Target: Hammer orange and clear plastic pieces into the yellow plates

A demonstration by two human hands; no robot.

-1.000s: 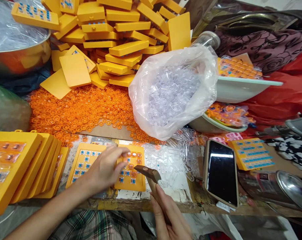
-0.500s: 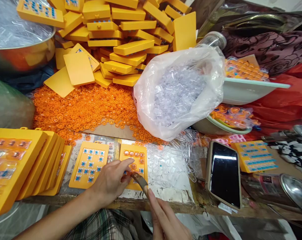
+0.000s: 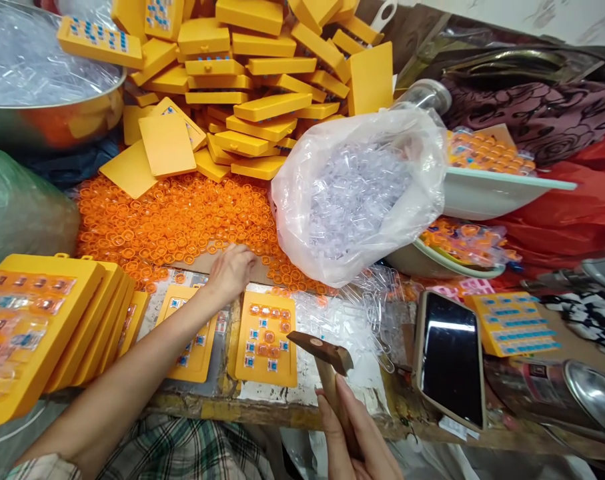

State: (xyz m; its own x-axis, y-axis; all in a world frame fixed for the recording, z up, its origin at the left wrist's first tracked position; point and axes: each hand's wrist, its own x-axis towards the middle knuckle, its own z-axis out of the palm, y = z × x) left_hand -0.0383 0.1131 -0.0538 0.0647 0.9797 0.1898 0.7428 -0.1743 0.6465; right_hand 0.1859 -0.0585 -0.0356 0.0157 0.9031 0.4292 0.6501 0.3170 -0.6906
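Observation:
My right hand point(image 3: 355, 433) is closed around the wooden handle of a hammer point(image 3: 322, 350), its dark head raised beside a yellow board point(image 3: 279, 365). Orange caps fill the top row and some other spots on this board; small blue-and-clear pieces sit in others. My left hand point(image 3: 232, 270) reaches beyond the board to the near edge of a pile of orange caps point(image 3: 182, 217). Its fingers are bent downward and closed, the tips hidden from me. Under my left forearm lies a second yellow board point(image 3: 202, 367) with blue pieces, partly covered.
Upright yellow boards point(image 3: 85, 333) lean at the left. More yellow cases point(image 3: 267, 107) are heaped behind the caps. A white bag point(image 3: 295, 230) of clear plastic pieces stands mid-table, with loose clear pieces point(image 3: 377, 320) near it. A phone point(image 3: 449, 360) lies at the right.
My left hand has left the near board and moved up to the orange pile. The hammer has lifted away from the board and turned, still in my right hand. The view has shifted slightly.

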